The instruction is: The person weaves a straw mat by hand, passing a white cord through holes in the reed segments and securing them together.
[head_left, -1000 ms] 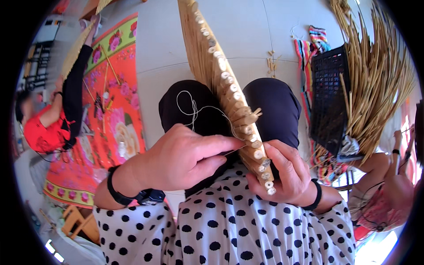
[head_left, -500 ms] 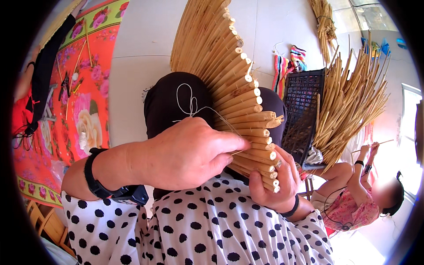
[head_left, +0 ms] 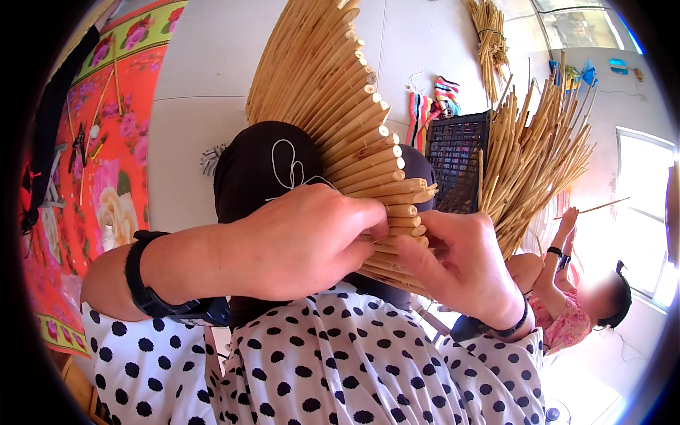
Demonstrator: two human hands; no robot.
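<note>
One stalk mat [head_left: 312, 85] lay over the dark trousers [head_left: 248, 170] on the person's lap, its cut ends in a row along its right edge, with one frayed end jutting past the others. At the near part of the mat, the left hand [head_left: 312, 234] had its fingers curled, thumb and forefinger drawn close together; I could not tell what fine thing, if any, they pinched. The right hand [head_left: 471, 265] was at the mat's right edge, thumb and forefinger bent around the cut ends; whether they gripped the stalks or only touched them, I could not tell. Just left of the mat, a white thread [head_left: 292, 170] looped over the knee.

Right of the mat stood a black crate [head_left: 457, 166] with mesh walls. Many loose stalks [head_left: 542, 152] fanned up and outward at its far side; its wall hid whether their lower ends were inside, and anything behind the mesh was too dark to make out. Between mat and crate lay a striped cloth [head_left: 419, 117]. Beyond the mat, to the right, lay a tied bundle [head_left: 490, 42] of stalks. Well left of the mat, a red flowered sheet [head_left: 131, 127] covered floor. Well right of it, another person [head_left: 563, 312] held up a thin stick [head_left: 602, 207].
</note>
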